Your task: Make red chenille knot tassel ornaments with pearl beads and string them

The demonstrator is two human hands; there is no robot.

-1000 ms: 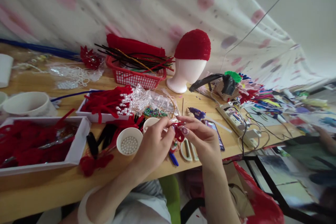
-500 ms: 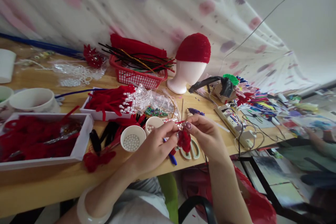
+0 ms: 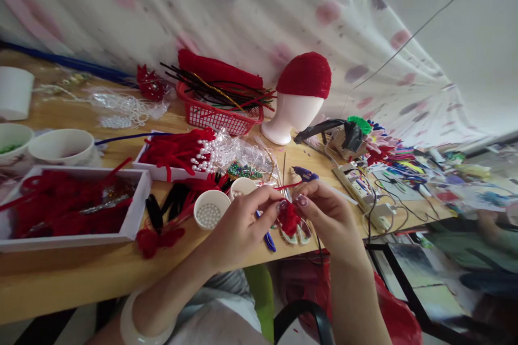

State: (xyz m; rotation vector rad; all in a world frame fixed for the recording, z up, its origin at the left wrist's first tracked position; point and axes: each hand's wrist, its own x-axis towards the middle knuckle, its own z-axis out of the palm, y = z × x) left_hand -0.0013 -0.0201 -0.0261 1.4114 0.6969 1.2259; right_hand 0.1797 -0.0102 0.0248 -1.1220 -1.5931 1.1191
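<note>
A red fuzzy pipe cleaner flower (image 3: pixel 288 219) hangs between my two hands, above the front edge of the table. My left hand (image 3: pixel 249 221) pinches its left side with thumb and forefinger. From the other side, my right hand (image 3: pixel 327 215) is closed on its upper right part. A thin red stem (image 3: pixel 290 186) juts up between the fingertips. Beneath the flower lie pale-handled scissors (image 3: pixel 302 233), partly covered. Blue-handled pliers or a similar tool (image 3: pixel 270 241) rest beside my left fingers, and a blue glue gun (image 3: pixel 304 174) lies behind my right hand.
Cups of white pearls (image 3: pixel 211 210) stand left of my hands, near a white box of red pieces (image 3: pixel 141 194). Farther back are a red basket (image 3: pixel 218 118) and a foam head with a red cap (image 3: pixel 289 110). A power strip (image 3: pixel 356 188) lies right.
The view has shifted slightly, moving the table's things right. My fingers have turned the red flower a little, and both hands still pinch it.
</note>
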